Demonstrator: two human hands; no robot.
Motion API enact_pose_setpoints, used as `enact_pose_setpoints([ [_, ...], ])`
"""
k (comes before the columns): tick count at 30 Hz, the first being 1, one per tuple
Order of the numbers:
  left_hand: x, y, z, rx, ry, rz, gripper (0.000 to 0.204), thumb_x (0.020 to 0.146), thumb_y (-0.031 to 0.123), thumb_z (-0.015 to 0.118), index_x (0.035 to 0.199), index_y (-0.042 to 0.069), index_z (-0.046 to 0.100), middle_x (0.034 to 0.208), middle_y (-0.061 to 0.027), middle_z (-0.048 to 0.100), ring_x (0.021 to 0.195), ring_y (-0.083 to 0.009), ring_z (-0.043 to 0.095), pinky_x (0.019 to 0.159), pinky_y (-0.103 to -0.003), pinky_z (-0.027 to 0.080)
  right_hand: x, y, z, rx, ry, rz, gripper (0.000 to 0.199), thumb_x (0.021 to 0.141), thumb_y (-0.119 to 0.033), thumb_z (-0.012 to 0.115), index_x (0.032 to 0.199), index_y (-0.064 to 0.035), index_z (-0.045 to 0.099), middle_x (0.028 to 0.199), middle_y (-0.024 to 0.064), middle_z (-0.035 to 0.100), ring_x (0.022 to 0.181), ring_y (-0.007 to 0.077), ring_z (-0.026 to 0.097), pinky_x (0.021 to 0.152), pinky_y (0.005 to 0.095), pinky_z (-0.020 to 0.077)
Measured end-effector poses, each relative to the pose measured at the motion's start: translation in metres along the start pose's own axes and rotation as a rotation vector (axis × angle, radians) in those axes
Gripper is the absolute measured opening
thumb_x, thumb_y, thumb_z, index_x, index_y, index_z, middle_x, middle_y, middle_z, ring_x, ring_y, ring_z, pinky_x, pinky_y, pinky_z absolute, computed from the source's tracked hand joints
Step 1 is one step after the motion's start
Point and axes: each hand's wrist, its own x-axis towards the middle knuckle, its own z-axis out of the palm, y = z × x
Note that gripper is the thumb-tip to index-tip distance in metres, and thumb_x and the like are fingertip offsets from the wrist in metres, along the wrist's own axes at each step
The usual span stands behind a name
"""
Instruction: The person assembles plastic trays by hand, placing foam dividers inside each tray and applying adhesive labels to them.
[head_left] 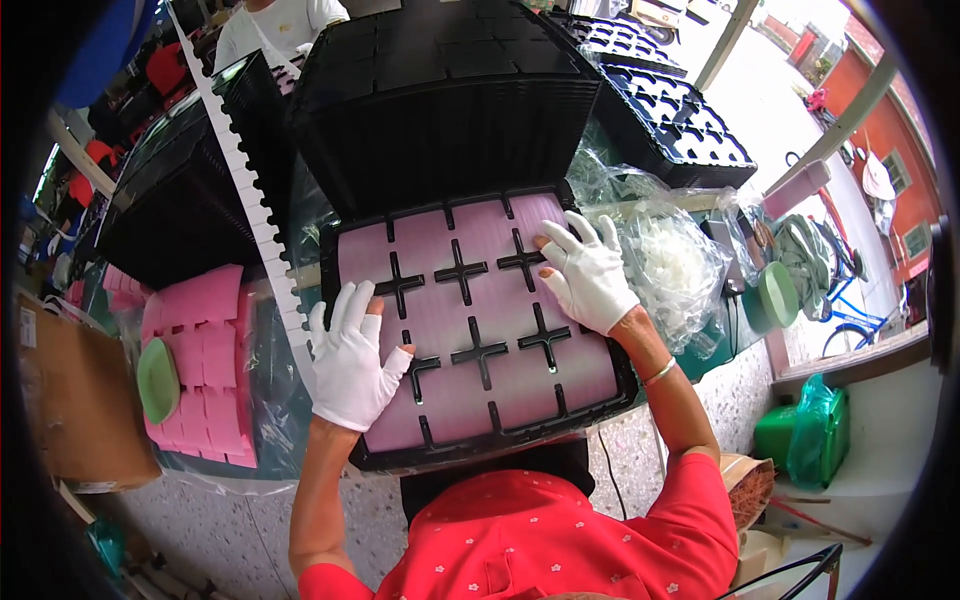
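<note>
In front of me lies a black plastic tray (345, 455) with raised cross-shaped dividers. Shiny pinkish-purple pieces (460, 380) fill the spaces between the dividers. My left hand (357, 355), in a white glove with thumb and index fingertip bare, rests on the tray's left side with its fingers apart. Over the right side, my right hand (590, 270) lies with fingers spread, gloved the same way, its fingertips touching the pink surface near a divider. Neither hand grips anything. Directly behind the tray rises a tall stack of black trays (450, 150).
Pink foam pieces (205, 400) and a green oval dish (158, 380) sit at left, beside a cardboard box (75, 390). A toothed white strip (235, 160) runs along the left. White pieces in a clear bag (675, 260) and more black trays (675, 125) stand right. A person (275, 30) is behind.
</note>
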Motion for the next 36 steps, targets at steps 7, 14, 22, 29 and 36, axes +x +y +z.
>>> enact_pose_setpoints([
  [7,0.013,-0.006,0.007,0.001,-0.077,-0.001,0.067,0.087,0.046,0.063,0.126,-0.009,0.059,0.14,-0.0197,0.05,0.134,-0.0368,0.042,0.114,-0.057,0.024,0.011,0.004,0.006,-0.004,0.041,0.026,0.04,0.094,-0.035,0.056,0.123,-0.0081,0.064,0.138,0.0091,0.054,0.136,0.0342,0.041,0.112,0.06,0.0234],
  [14,0.021,-0.013,0.001,0.043,-0.127,-0.035,0.073,0.088,0.053,0.058,0.128,-0.009,0.056,0.141,-0.0208,0.049,0.136,-0.0356,0.04,0.114,-0.056,0.022,-0.014,0.008,-0.028,0.155,0.229,0.058,0.039,0.086,-0.023,0.061,0.117,0.0004,0.063,0.134,0.0152,0.055,0.128,0.0356,0.046,0.108,0.0504,0.0303],
  [22,0.055,-0.023,0.02,0.041,-0.352,-0.096,0.092,0.087,0.069,0.052,0.132,-0.012,0.051,0.147,-0.0254,0.041,0.138,-0.0366,0.038,0.117,-0.054,0.021,-0.042,-0.014,-0.031,0.22,0.119,0.026,0.039,0.087,-0.026,0.06,0.115,0.0011,0.062,0.133,0.0153,0.054,0.126,0.0371,0.047,0.107,0.0517,0.0316],
  [29,0.056,-0.015,0.014,0.133,-0.42,-0.143,0.093,0.085,0.068,0.056,0.133,-0.012,0.051,0.148,-0.026,0.041,0.141,-0.0364,0.035,0.119,-0.052,0.02,-0.065,-0.016,-0.037,0.232,0.147,0.068,0.044,0.096,-0.036,0.053,0.115,0.0019,0.062,0.133,0.0166,0.054,0.127,0.037,0.047,0.109,0.0524,0.0311],
  [36,0.037,0.004,-0.027,0.153,-0.423,-0.213,0.088,0.081,0.06,0.066,0.131,-0.011,0.051,0.146,-0.0216,0.043,0.138,-0.0332,0.037,0.118,-0.052,0.021,-0.08,-0.018,-0.036,0.224,0.117,0.08,0.048,0.097,-0.04,0.051,0.116,0.003,0.063,0.134,0.0183,0.054,0.127,0.0384,0.047,0.11,0.0524,0.0307],
])
